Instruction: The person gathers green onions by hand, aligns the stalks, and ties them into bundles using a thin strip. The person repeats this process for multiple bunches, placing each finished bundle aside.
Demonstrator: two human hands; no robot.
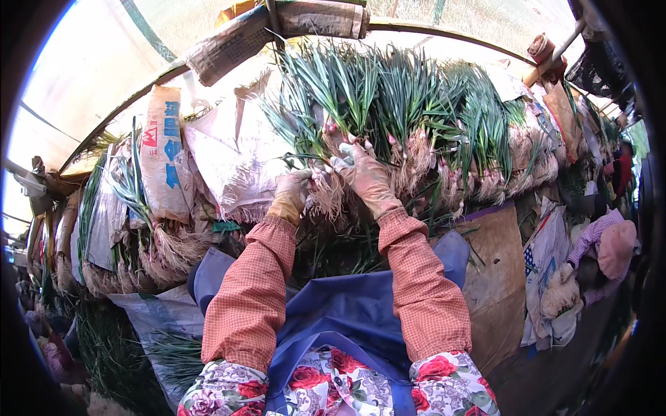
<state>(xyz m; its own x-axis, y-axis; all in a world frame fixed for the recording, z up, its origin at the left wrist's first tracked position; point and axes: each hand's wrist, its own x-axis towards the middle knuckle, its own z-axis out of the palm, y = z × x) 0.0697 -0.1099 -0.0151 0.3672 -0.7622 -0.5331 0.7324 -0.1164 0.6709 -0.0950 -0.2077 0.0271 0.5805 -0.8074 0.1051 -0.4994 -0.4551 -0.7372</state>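
Note:
My left hand, in a thin pale glove, grips a small bunch of young green garlic near its bulbs, with pale roots hanging below. My right hand, gloved too, is just to the right, its fingertips by the bulbs of that bunch. Whether they pinch a stem is hidden. Beyond both hands lies a row of green garlic plants, leaves pointing away and pinkish bulbs towards me. Several more root clumps lie right of my right hand.
White woven sacks cover the heap at left, near a printed sack. Another garlic bunch rests lower left. A brown sheet hangs at right. A co-worker in a pale hat holds a rooty bundle. Plastic film arches behind.

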